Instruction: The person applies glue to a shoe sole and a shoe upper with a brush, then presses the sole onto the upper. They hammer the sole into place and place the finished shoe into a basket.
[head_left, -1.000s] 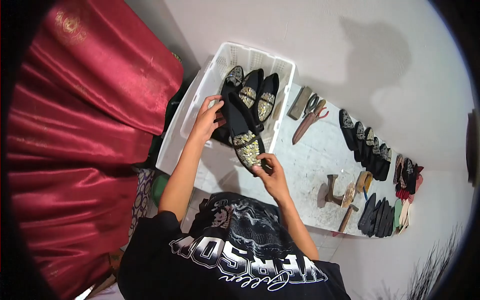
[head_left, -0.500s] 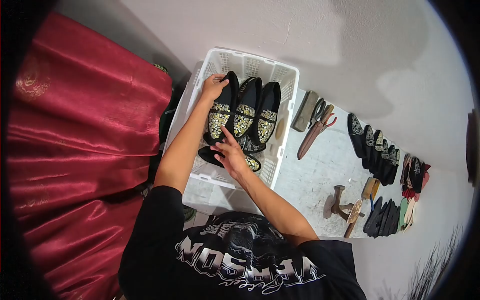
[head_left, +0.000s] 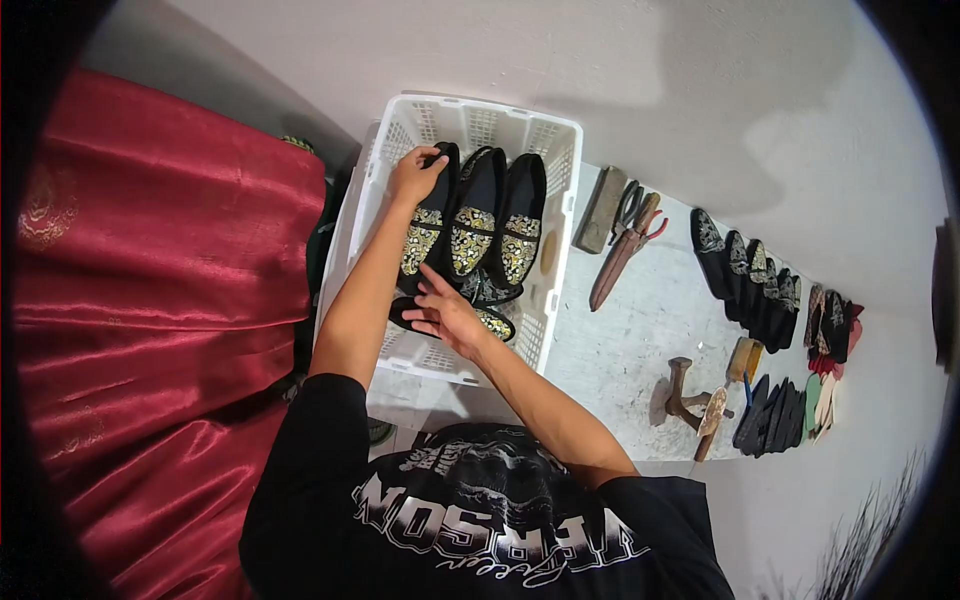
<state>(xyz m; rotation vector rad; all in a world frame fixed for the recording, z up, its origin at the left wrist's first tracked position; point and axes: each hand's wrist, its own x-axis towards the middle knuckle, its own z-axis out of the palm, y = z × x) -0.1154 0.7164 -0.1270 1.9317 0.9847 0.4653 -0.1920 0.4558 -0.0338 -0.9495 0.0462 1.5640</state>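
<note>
My left hand (head_left: 417,175) grips the heel end of a black slip-on shoe (head_left: 422,238) with a gold and silver patterned front. That shoe lies at the left of a row in a white plastic basket (head_left: 560,300). Close by its toe is my right hand (head_left: 447,315), fingers spread, the index fingertip right at the toe's edge. Two similar shoes, a middle one (head_left: 472,225) and a right one (head_left: 521,225), lie alongside. More dark patterned shoes lie beneath, partly covered by my right hand.
Right of the basket, a worktable (head_left: 620,370) bears a grey block (head_left: 602,210), red-handled pincers (head_left: 648,222), a brown sheath (head_left: 617,270), a metal shoe last (head_left: 682,390) and a brush (head_left: 744,360). Several shoes (head_left: 757,280) line the wall. Red cloth (head_left: 180,300) hangs at left.
The basket and table appear slightly farther left in view. My left hand stays at the left shoe's heel; my right hand's fingers have spread more near its toe.
</note>
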